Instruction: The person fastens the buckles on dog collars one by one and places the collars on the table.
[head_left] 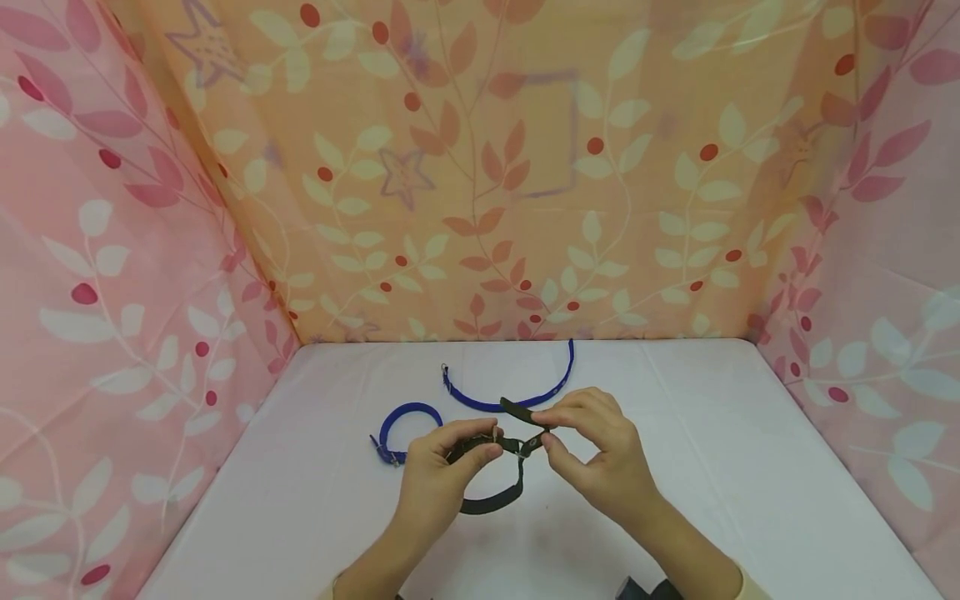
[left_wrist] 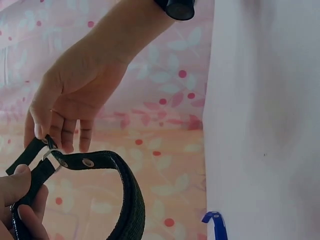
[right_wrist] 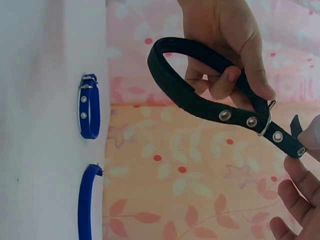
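Dark green, the collar (head_left: 493, 502) hovers above the table (head_left: 300, 500) toward the head view's six o'clock; we see the left hand (head_left: 438, 477) pinching its loop, the right hand (head_left: 606, 448) its free end. Beyond lie a fastened blue collar (head_left: 411, 407) past nine, an unfastened blue collar (head_left: 477, 405) at twelve.

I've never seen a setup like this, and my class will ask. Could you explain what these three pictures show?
There is no machine: a person works with two bare hands. The head picture comes from a camera worn on the head, looking forward and down. The others come from cameras on each wrist, so the white table shows sideways. On it lie a looped blue strap and a curved, open blue strap. The left hand and right hand both pinch a dark strap with metal eyelets, which passes through a metal buckle. Patterned cloth is behind and at both sides.
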